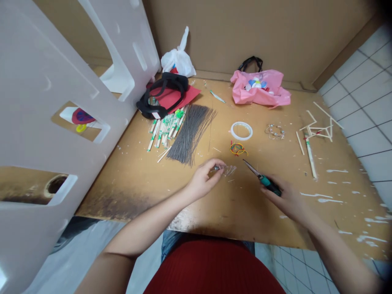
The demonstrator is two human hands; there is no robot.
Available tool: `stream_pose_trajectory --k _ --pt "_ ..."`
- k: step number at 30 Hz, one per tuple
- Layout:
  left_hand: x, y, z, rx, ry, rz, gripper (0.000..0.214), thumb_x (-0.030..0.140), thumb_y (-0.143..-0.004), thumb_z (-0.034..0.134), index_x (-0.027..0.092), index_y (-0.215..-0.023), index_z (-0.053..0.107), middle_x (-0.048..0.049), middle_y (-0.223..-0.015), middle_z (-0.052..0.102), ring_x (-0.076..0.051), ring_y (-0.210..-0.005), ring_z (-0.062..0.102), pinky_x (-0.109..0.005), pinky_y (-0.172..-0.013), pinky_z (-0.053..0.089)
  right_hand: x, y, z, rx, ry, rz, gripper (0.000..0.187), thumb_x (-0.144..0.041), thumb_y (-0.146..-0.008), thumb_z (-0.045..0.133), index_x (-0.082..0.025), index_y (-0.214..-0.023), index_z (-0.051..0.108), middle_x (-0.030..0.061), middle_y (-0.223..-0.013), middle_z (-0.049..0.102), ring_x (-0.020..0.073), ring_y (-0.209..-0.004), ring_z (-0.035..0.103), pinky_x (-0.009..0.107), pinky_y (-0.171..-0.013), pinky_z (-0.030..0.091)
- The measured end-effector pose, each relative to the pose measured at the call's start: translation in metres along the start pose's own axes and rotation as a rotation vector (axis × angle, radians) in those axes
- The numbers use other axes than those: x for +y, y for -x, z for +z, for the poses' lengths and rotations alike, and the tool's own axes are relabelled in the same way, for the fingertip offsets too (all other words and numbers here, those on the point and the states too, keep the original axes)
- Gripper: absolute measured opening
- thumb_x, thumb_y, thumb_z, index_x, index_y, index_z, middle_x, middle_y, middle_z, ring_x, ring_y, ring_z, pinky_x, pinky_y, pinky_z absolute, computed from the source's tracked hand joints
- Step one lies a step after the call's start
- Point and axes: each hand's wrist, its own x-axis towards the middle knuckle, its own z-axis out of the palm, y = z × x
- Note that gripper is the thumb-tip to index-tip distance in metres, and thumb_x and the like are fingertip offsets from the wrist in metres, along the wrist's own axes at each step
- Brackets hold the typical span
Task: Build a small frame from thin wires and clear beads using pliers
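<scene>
My left hand (207, 176) is closed in a pinch on a small piece of bent wire (230, 170) with what look like beads on it; its near end is hidden by the fingers. Closed around green-and-black handles, my right hand (281, 196) holds long-nose pliers (263, 180), whose narrow tips point up and left, apart from the wire piece. Just beyond lie tangled rubber bands (237, 149) in yellow, red and green. Behind them rests a roll of white tape (241, 130). A ring of twisted wire with beads (275, 132) is on the table to the right.
A bundle of grey wires (191, 134) lies beside wrapped chopsticks (167, 128), red paper (191, 96) and a black head strap (163, 96). Farther back are a white bag (178, 61) and a pink bag (260, 87). A stick frame (318, 131) lies right; a white plastic panel (122, 24) stands left.
</scene>
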Motion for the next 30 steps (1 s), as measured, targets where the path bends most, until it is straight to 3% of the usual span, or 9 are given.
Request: stream_pose_trajectory --k 6,11,14,17,20,22,24,26,30 --pt "-0.002 0.005 0.003 0.013 -0.062 0.297 0.014 0.011 -0.083 0.05 0.018 -0.095 0.053 -0.0052 -0.087 0.061 -0.014 -0.086 0.058 -0.03 -0.082 0.046 0.022 -0.022 0.032 0.286 0.457 -0.035 0.047 -0.042 -0.085 0.046 -0.009 -0.115 0.056 0.0173 -0.105 0.06 0.0308 -0.1 0.052 0.042 -0.083 0.044" --pt "-0.004 0.008 0.001 0.055 -0.139 0.559 0.02 0.006 -0.082 0.048 0.017 -0.098 0.051 -0.0084 -0.094 0.059 -0.015 -0.09 0.057 -0.031 -0.077 0.049 0.026 -0.029 0.04 0.367 0.458 -0.071 0.049 -0.045 -0.084 0.048 -0.009 -0.116 0.057 0.0195 -0.109 0.059 0.034 -0.106 0.049 0.048 -0.086 0.041" --pt "-0.005 0.01 0.001 0.062 -0.168 0.624 0.023 0.004 -0.079 0.048 0.017 -0.098 0.051 -0.0088 -0.097 0.057 -0.017 -0.094 0.056 -0.033 -0.08 0.05 0.008 -0.026 0.033 0.341 0.114 -0.123 0.057 -0.049 -0.082 0.053 -0.012 -0.125 0.05 0.0187 -0.123 0.054 0.033 -0.117 0.046 0.05 -0.096 0.037" --pt "-0.007 0.01 0.003 0.056 -0.205 0.693 0.024 0.003 -0.077 0.049 0.017 -0.096 0.051 -0.0081 -0.099 0.055 -0.018 -0.098 0.053 -0.038 -0.085 0.05 -0.025 -0.023 0.028 0.04 -0.528 -0.214 0.06 -0.049 -0.085 0.048 -0.024 -0.138 0.035 0.0121 -0.132 0.051 0.0245 -0.115 0.053 0.043 -0.093 0.044" --pt "-0.006 0.01 0.004 0.054 -0.275 0.763 0.025 0.003 -0.075 0.05 0.018 -0.094 0.052 -0.0065 -0.1 0.053 -0.018 -0.098 0.051 -0.04 -0.09 0.048 -0.054 -0.03 0.036 -0.156 -0.91 -0.172 0.051 -0.049 -0.084 0.05 -0.027 -0.129 0.048 0.0091 -0.121 0.059 0.0218 -0.104 0.059 0.035 -0.078 0.052" --pt "-0.005 0.01 0.005 0.048 -0.288 0.733 0.029 0.003 -0.075 0.051 0.02 -0.099 0.052 -0.0062 -0.102 0.053 -0.018 -0.1 0.051 -0.042 -0.094 0.046 -0.064 -0.037 0.047 -0.198 -1.021 -0.097 0.044 -0.045 -0.085 0.05 -0.021 -0.121 0.056 0.0067 -0.092 0.068 0.0166 -0.072 0.064 0.029 -0.059 0.052" --pt "-0.005 0.01 0.006 0.021 -0.247 0.6 0.042 0.005 -0.076 0.051 0.021 -0.114 0.048 -0.0094 -0.114 0.051 -0.021 -0.112 0.048 -0.045 -0.099 0.042 -0.065 -0.043 0.057 -0.093 -1.059 -0.047 0.04 -0.042 -0.086 0.048 -0.018 -0.116 0.059 0.003 -0.074 0.065 0.011 -0.049 0.055 0.025 -0.047 0.047" --pt "-0.008 0.01 0.009 -0.048 -0.162 0.42 0.059 0.009 -0.077 0.052 0.021 -0.132 0.035 -0.0144 -0.134 0.041 -0.025 -0.127 0.037 -0.05 -0.107 0.033 -0.061 -0.044 0.065 0.105 -0.997 -0.028 0.037 -0.038 -0.088 0.044 -0.018 -0.116 0.059 0.0037 -0.078 0.066 0.0089 -0.045 0.05 0.024 -0.044 0.046" --pt "-0.019 0.012 0.019 -0.226 0.169 0.125 0.075 0.019 -0.082 0.052 0.022 -0.145 0.012 -0.0142 -0.152 0.015 -0.028 -0.14 0.017 -0.051 -0.114 0.017 -0.049 -0.04 0.068 0.395 -0.607 -0.165 0.036 -0.028 -0.091 0.039 -0.022 -0.123 0.055 0.008 -0.101 0.069 0.013 -0.06 0.062 0.028 -0.058 0.054"
